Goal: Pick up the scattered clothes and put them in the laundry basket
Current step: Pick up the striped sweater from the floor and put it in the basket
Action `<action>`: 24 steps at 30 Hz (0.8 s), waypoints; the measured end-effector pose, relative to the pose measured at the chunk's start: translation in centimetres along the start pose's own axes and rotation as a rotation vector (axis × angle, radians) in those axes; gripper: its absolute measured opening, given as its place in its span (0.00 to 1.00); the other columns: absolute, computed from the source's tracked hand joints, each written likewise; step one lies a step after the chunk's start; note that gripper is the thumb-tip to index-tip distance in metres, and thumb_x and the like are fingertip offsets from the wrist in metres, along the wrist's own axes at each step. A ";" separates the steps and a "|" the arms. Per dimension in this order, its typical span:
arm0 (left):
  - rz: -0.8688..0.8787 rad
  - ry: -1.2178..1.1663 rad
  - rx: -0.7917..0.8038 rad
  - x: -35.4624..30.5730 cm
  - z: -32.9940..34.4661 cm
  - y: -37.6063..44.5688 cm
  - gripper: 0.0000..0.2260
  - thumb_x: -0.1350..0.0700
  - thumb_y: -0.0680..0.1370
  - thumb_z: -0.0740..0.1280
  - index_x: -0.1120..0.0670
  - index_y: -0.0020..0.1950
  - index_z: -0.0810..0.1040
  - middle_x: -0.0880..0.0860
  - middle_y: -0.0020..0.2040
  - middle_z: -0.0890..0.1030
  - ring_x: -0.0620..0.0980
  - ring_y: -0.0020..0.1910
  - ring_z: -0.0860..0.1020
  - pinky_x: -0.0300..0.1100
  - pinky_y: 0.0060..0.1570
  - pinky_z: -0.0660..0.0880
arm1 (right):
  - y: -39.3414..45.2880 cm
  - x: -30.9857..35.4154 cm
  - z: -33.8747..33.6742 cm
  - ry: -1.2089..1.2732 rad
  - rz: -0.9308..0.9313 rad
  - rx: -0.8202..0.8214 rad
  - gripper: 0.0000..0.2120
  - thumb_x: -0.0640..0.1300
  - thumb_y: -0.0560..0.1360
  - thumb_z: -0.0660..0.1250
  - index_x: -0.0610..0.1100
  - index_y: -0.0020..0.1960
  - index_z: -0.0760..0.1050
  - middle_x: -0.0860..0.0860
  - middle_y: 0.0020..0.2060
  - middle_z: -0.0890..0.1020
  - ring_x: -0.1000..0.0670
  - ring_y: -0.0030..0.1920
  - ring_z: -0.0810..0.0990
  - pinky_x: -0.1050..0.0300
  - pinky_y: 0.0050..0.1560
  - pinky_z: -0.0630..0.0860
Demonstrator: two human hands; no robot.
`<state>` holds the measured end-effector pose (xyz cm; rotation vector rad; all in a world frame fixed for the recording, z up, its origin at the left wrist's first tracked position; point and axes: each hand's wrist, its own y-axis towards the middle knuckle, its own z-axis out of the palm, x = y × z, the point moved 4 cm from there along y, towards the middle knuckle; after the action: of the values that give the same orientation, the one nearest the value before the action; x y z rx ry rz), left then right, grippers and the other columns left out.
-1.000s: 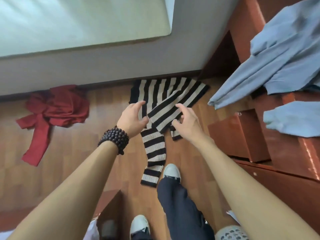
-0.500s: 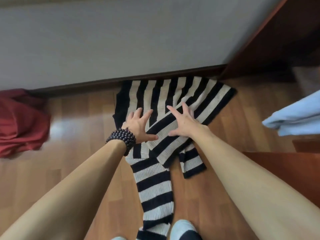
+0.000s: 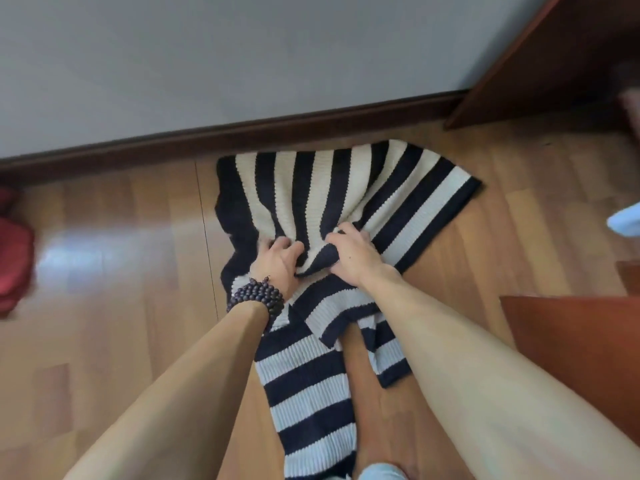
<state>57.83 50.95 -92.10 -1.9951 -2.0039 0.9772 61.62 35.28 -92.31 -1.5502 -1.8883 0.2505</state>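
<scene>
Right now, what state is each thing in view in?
striped sweater: on the floor, bunched at the middle, sleeve trailing toward the camera
left hand: closed on the sweater's fabric
right hand: closed on the sweater's fabric
red garment: lying crumpled on the floor at left, untouched
bead bracelet: worn on the left wrist

Both hands bunch the striped sweater on the floor — left hand and right hand gripping folds, red garment far left of it.
</scene>
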 end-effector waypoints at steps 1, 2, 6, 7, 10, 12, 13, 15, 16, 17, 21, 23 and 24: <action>-0.020 -0.122 -0.028 0.1 0.2 -1.2 0.14 0.57 0.75 0.69 0.54 0.61 0.75 0.57 0.62 0.77 0.62 0.65 0.73 0.53 0.61 0.75 | -1.2 0.1 0.3 0.058 -0.016 -0.002 0.21 0.38 0.74 0.73 0.46 0.67 0.78 0.46 0.67 0.73 0.38 0.66 0.73 0.45 0.70 0.71; -0.073 -0.240 -0.035 0.1 0.0 -2.6 0.13 0.61 0.74 0.67 0.55 0.59 0.75 0.58 0.57 0.80 0.61 0.60 0.77 0.50 0.57 0.77 | -2.5 0.3 0.3 0.113 -0.023 0.002 0.20 0.37 0.73 0.73 0.44 0.64 0.79 0.45 0.63 0.76 0.40 0.64 0.76 0.47 0.68 0.73; -0.159 -0.462 -0.075 -0.4 -3.5 -7.6 0.14 0.66 0.74 0.67 0.53 0.57 0.76 0.55 0.52 0.81 0.56 0.52 0.81 0.49 0.52 0.80 | -7.7 1.4 -2.2 0.279 -0.048 -0.094 0.13 0.39 0.70 0.76 0.42 0.54 0.83 0.45 0.51 0.79 0.43 0.54 0.79 0.53 0.55 0.75; -0.156 -0.492 -0.100 -1.1 -5.0 -8.8 0.14 0.67 0.75 0.67 0.53 0.57 0.76 0.54 0.52 0.81 0.55 0.52 0.80 0.49 0.53 0.80 | -9.1 2.0 -3.7 0.333 -0.050 -0.129 0.11 0.40 0.69 0.77 0.42 0.51 0.83 0.46 0.49 0.78 0.44 0.51 0.79 0.55 0.50 0.74; -0.104 -0.555 -0.171 -4.7 -10.6 -13.0 0.16 0.68 0.76 0.65 0.53 0.60 0.76 0.51 0.54 0.80 0.52 0.53 0.79 0.47 0.54 0.79 | -13.9 3.9 -9.4 0.433 -0.042 -0.238 0.13 0.46 0.68 0.80 0.43 0.50 0.83 0.47 0.47 0.79 0.49 0.46 0.79 0.59 0.45 0.72; -0.074 -0.606 -0.193 -7.8 -14.2 -16.4 0.17 0.68 0.76 0.65 0.52 0.60 0.76 0.48 0.53 0.79 0.52 0.54 0.79 0.51 0.56 0.80 | -18.0 5.0 -13.6 0.452 -0.019 -0.277 0.16 0.48 0.67 0.82 0.44 0.51 0.83 0.47 0.48 0.81 0.49 0.48 0.79 0.61 0.47 0.73; -0.072 -0.633 -0.193 -9.2 -15.9 -18.1 0.16 0.68 0.76 0.65 0.51 0.60 0.76 0.48 0.53 0.78 0.52 0.54 0.79 0.52 0.57 0.81 | -20.0 5.5 -15.5 0.458 -0.006 -0.278 0.17 0.49 0.67 0.82 0.44 0.52 0.84 0.47 0.49 0.81 0.50 0.48 0.80 0.61 0.49 0.74; -0.079 -0.687 -0.191 -12.4 -19.4 -22.0 0.17 0.67 0.77 0.64 0.47 0.59 0.77 0.47 0.54 0.78 0.52 0.56 0.79 0.53 0.58 0.81 | -24.7 6.4 -19.8 0.472 0.023 -0.286 0.18 0.50 0.66 0.82 0.45 0.53 0.84 0.49 0.50 0.81 0.51 0.49 0.80 0.59 0.52 0.77; -0.085 -0.723 -0.188 -13.8 -20.7 -23.7 0.18 0.66 0.77 0.64 0.45 0.58 0.77 0.48 0.55 0.78 0.52 0.57 0.80 0.54 0.58 0.81 | -26.8 6.6 -21.5 0.477 0.036 -0.304 0.19 0.50 0.66 0.82 0.46 0.53 0.84 0.50 0.49 0.81 0.51 0.49 0.80 0.58 0.53 0.77; -0.091 -0.754 -0.182 -15.8 -22.8 -26.3 0.18 0.65 0.77 0.64 0.42 0.56 0.77 0.48 0.56 0.79 0.53 0.58 0.80 0.54 0.57 0.81 | -29.8 7.2 -24.0 0.476 0.041 -0.328 0.19 0.50 0.66 0.83 0.46 0.53 0.84 0.52 0.49 0.81 0.52 0.49 0.79 0.59 0.54 0.76; -0.063 -0.835 -0.189 -20.7 -28.1 -33.7 0.20 0.64 0.74 0.64 0.40 0.56 0.78 0.50 0.59 0.82 0.53 0.59 0.81 0.54 0.58 0.81 | -38.8 8.8 -30.0 0.503 0.070 -0.420 0.20 0.50 0.64 0.83 0.45 0.54 0.84 0.50 0.50 0.84 0.51 0.51 0.81 0.65 0.53 0.72; -0.039 -0.878 -0.181 -22.8 -30.3 -36.8 0.20 0.65 0.75 0.64 0.41 0.57 0.79 0.51 0.59 0.81 0.52 0.58 0.82 0.53 0.55 0.83 | -42.5 9.6 -32.2 0.525 0.073 -0.464 0.20 0.50 0.64 0.83 0.45 0.53 0.85 0.48 0.50 0.84 0.49 0.52 0.82 0.62 0.54 0.74; -0.016 -0.890 -0.179 -24.0 -31.5 -38.7 0.20 0.65 0.75 0.64 0.42 0.58 0.79 0.52 0.60 0.81 0.52 0.58 0.82 0.53 0.53 0.84 | -44.8 10.1 -33.3 0.535 0.068 -0.497 0.20 0.51 0.65 0.83 0.45 0.53 0.84 0.48 0.50 0.84 0.49 0.52 0.82 0.59 0.54 0.76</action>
<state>44.67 42.74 -38.92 -1.7649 -2.5610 2.0011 45.31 23.63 -39.22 -1.7720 -1.5291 -0.5959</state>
